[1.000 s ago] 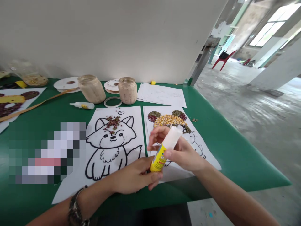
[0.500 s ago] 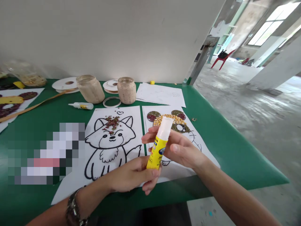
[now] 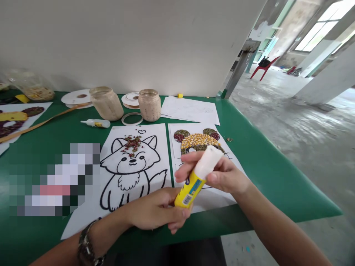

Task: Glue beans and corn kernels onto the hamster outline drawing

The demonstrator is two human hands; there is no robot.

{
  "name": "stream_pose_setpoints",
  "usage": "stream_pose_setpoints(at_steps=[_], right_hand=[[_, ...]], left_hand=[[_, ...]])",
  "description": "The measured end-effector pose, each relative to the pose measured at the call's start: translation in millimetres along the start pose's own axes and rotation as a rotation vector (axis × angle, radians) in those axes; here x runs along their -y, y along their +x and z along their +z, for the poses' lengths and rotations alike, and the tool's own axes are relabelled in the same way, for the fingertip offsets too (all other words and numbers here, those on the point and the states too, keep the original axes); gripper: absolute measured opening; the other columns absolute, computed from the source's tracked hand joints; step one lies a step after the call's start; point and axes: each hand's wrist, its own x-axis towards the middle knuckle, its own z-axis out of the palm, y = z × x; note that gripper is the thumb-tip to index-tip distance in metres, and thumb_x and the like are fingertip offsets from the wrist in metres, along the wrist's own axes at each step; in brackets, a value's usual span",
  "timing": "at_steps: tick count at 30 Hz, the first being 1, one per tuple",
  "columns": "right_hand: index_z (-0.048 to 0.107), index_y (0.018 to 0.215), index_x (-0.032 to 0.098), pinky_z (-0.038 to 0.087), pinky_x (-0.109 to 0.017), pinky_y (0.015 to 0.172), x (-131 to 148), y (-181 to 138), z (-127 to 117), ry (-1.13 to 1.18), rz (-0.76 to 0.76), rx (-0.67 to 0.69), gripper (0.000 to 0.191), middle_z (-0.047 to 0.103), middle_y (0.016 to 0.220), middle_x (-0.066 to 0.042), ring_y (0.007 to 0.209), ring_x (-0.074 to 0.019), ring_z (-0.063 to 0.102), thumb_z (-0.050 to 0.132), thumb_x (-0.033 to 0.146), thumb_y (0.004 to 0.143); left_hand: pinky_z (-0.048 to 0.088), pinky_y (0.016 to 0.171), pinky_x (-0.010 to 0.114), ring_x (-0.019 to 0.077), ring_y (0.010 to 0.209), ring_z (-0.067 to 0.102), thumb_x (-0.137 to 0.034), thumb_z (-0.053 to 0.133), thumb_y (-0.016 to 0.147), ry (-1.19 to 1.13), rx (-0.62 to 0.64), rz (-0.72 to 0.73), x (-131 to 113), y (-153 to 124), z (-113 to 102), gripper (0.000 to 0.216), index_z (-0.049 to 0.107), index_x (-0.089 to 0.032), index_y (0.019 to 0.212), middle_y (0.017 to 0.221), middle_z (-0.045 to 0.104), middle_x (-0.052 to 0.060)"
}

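Observation:
A yellow glue stick (image 3: 190,192) with an exposed white top is tilted up to the right between my hands. My left hand (image 3: 159,208) grips its lower end, thumb along the near side. The fingers and thumb of my right hand (image 3: 222,171) close around the white upper part. Beneath my left forearm lies a sheet with a fox drawing (image 3: 133,162), with loose red and green beans (image 3: 133,144) heaped on its forehead. Behind my right hand, another sheet shows an animal head filled with corn kernels and beans (image 3: 198,140); its lower part is partly hidden.
Two cloudy jars (image 3: 107,103) (image 3: 149,105), white spools (image 3: 76,98), a tape ring (image 3: 132,118) and a small glue bottle (image 3: 95,123) stand along the back. White sheets (image 3: 191,111) and a yellow cap (image 3: 180,95) lie near the wall. A pixelated patch covers the left.
The glue stick has turned about its axis, now showing its barcode side, and leans further right. My right hand has closed from loose fingers onto its white top.

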Motion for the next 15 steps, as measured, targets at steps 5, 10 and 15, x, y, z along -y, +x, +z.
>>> stream_pose_setpoints(at_steps=[5,10,15], right_hand=[[0.053,0.07,0.018,0.045,-0.02,0.055,-7,6,5,-0.18,-0.082,-0.411,0.02,0.056,0.064,0.004,0.059,-0.0069,0.055,0.072,0.023,0.066],[0.055,0.097,0.021,0.048,-0.026,0.072,-8,6,6,-0.059,-0.141,-0.257,0.032,0.061,0.082,-0.001,0.076,-0.0104,0.058,0.064,0.04,0.073],[0.061,0.098,0.022,0.05,-0.031,0.078,0,2,1,0.047,-0.08,-0.244,0.028,0.067,0.089,-0.003,0.084,-0.0139,0.063,0.058,0.04,0.078]], left_hand=[[0.035,0.049,0.02,0.007,0.049,0.04,-0.044,0.046,0.082,0.169,-0.116,-0.03,-1,1,1,0.031,0.04,-0.018,0.068,0.052,0.04,-0.007],[0.034,0.048,0.02,0.0065,0.046,0.037,-0.047,0.047,0.081,0.063,-0.06,-0.016,-2,1,0,0.033,0.038,-0.018,0.067,0.049,0.038,-0.008],[0.033,0.046,0.019,0.006,0.043,0.034,-0.049,0.049,0.08,-0.045,0.033,0.0,-4,-1,0,0.036,0.038,-0.018,0.066,0.047,0.036,-0.008]])
